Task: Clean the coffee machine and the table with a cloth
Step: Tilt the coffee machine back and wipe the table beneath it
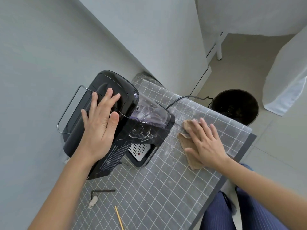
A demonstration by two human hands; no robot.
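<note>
Nearest the camera are the person's two bare forearms, reaching out over legs in dark blue pinstriped trousers (249,211). The right hand (205,143) lies flat with fingers straight and slightly spread, pressing a crumpled beige cloth (186,141) onto the grey tablecloth with its white grid pattern (157,188); the cloth shows at the fingertips and under the wrist. The left hand (99,123) rests open, palm down and fingers spread, on top of the glossy black plastic coffee machine (106,112), steadying it rather than gripping it. The machine stands at the far left of the table against the grey wall, its clear water tank (149,113) facing the cloth and a black power cable (182,98) running off the far edge.

The step in hand looks like wiping the table beside the machine, where the fabric appears dusty and pale. The next move likely calls for sliding the cloth under steady pressure across that patch, keeping clear of the cable. Nearer the person lie a black L-shaped hex key (101,191) and a thin yellowish stick (119,218). A round black bucket (234,107) sits on the floor beyond the table.
</note>
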